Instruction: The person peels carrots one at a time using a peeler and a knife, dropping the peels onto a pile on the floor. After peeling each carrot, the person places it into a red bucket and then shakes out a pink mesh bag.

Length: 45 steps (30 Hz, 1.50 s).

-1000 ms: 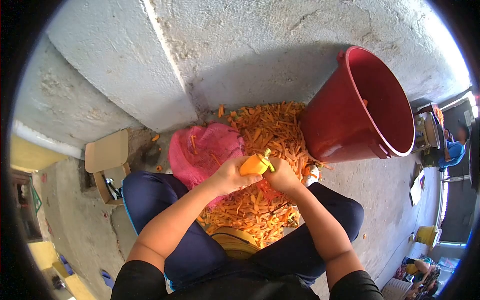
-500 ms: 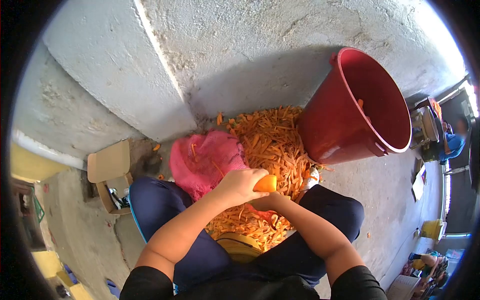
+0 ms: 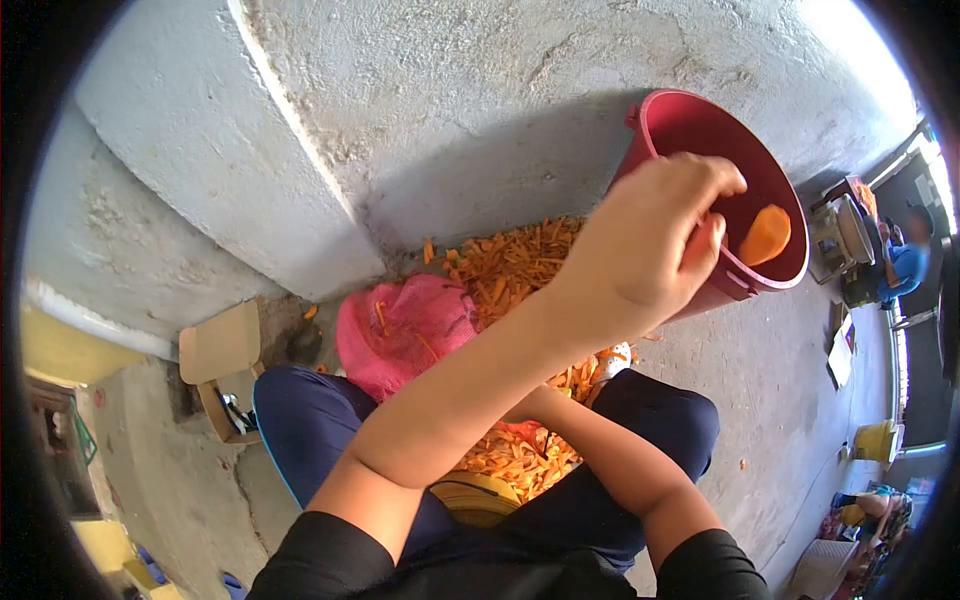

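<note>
My left hand [image 3: 645, 240] reaches over the near rim of the large red bucket [image 3: 655, 120], with thumb and fingers apart and nothing between them. Just beyond the fingertips, a peeled carrot [image 3: 766, 236] shows at the bucket's mouth, separate from the hand. Low between my knees, my right hand [image 3: 532, 403] is mostly covered by my left forearm, so its fingers and anything in them are hidden. Orange peelings [image 3: 520, 460] lie heaped around and below it. A pink mesh sack [image 3: 395, 335] rests on the left of the heap.
A rough grey wall [image 3: 480, 120] rises behind the bucket and heap. An opened cardboard box [image 3: 225, 345] sits on the floor at left. A yellow container [image 3: 470, 497] is close to my body. On the right are a person in blue [image 3: 908, 268] and a yellow bucket [image 3: 876, 442].
My left hand has moved up and right from my lap to the bucket, and the carrot it held is now let go. My right hand stays low.
</note>
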Available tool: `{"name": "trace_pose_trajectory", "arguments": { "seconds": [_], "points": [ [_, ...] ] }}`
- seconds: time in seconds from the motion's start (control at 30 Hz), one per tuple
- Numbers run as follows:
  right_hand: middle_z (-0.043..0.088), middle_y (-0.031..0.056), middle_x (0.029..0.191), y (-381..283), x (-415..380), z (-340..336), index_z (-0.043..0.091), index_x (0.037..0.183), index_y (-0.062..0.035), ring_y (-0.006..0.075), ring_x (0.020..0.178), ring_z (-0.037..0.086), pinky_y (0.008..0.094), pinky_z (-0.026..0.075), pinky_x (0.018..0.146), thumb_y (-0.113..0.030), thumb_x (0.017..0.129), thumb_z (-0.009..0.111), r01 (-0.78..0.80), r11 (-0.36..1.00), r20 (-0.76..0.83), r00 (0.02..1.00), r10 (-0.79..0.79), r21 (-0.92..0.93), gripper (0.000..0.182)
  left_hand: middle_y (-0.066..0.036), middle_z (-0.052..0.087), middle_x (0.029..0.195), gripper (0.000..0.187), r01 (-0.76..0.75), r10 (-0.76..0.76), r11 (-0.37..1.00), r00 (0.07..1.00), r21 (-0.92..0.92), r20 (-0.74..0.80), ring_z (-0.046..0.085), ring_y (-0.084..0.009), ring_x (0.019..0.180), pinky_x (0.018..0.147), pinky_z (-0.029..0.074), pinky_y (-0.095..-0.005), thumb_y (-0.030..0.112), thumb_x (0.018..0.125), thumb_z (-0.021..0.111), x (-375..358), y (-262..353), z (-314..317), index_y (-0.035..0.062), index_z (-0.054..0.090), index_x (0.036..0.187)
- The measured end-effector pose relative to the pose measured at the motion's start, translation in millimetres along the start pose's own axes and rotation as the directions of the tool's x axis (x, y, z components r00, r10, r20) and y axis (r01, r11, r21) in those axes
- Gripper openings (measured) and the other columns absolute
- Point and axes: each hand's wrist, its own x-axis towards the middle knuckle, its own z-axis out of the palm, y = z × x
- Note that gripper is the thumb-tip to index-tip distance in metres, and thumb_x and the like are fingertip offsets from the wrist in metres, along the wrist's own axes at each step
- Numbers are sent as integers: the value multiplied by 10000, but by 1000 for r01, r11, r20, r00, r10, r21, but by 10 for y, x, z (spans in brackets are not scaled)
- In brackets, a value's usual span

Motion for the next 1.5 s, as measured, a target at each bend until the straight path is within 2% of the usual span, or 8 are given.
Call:
{"name": "trace_pose_trajectory", "arguments": {
  "seconds": [0.17, 0.4, 0.6, 1.0, 1.1, 1.2, 1.3, 1.5],
  "points": [
    [606, 153, 898, 9, -109, -137, 611, 872, -34, 281, 841, 592, 391, 472, 709, -151, 718, 488, -20, 999, -139, 990, 13, -45, 229, -110, 551, 896, 219, 210, -238, 920, 970, 332, 45, 537, -262, 859, 770, 419, -332, 33, 748, 534, -606, -378, -374, 36, 502, 965],
    [606, 159, 799, 221, -478, -535, 605, 824, -73, 304, 778, 590, 404, 467, 676, -242, 741, 483, 0, 998, -264, 964, 16, 62, 224, -222, 550, 961, 255, 557, -998, 17, -36, 830, 44, 526, -342, 924, 785, 419, -414, 161, 748, 439, -3386, -1462, -1389, 9, 581, 896],
    [577, 191, 748, 249, -780, -852, 560, 792, -34, 361, 734, 548, 439, 424, 660, -209, 739, 479, -97, 984, -490, 857, 157, 146, 199, -232, 535, 1014, 279, 621, -943, 8, -256, 784, 212, 520, -337, 961, 821, 411, -407, 129, 724, 445, -4406, -1438, -1158, -8, 585, 924],
    [549, 195, 683, 139, -552, -1165, 493, 753, -18, 378, 696, 526, 439, 401, 620, -125, 674, 524, -53, 983, -500, 856, 134, 173, 136, -235, 478, 1113, 544, 806, -994, -101, -55, 584, -95, 458, -348, 1041, 885, 364, -374, 146, 737, 453, -4508, -2131, -993, 20, 322, 1250],
    [550, 196, 669, 139, -502, -1206, 491, 754, -24, 380, 680, 531, 449, 404, 605, -140, 694, 515, -26, 987, -481, 871, 101, 159, 133, -227, 450, 1158, 590, 868, -962, -269, -220, 417, -162, 421, -330, 1096, 901, 348, -354, 83, 717, 493, -4023, -2122, -932, 24, 274, 1262],
    [559, 193, 646, 185, -446, -1230, 508, 771, -42, 381, 661, 546, 465, 420, 599, -186, 737, 500, 4, 991, -483, 874, 62, 135, 148, -217, 467, 1126, 596, 974, -926, 57, 134, 219, -353, 454, -311, 1054, 894, 351, -345, 23, 692, 530, -4502, -2474, -830, 21, 280, 1233],
    [554, 192, 631, 168, -424, -1290, 501, 768, -46, 381, 646, 545, 468, 419, 589, -197, 745, 502, -16, 990, -475, 876, 82, 142, 153, -203, 484, 1064, 521, 919, -840, 334, 189, -210, -509, 504, -293, 953, 859, 373, -362, -1, 680, 552, -4544, -2908, -943, 4, 349, 1160],
    [554, 184, 622, 139, -393, -1330, 507, 793, -59, 372, 619, 550, 466, 430, 561, -249, 761, 511, -14, 989, -394, 916, 71, 146, 193, -222, 502, 974, 386, 866, -797, -115, 212, 487, -565, 506, -343, 900, 786, 404, -400, 186, 734, 571, -4323, -2921, -1301, -49, 475, 1025]
  ]
}}
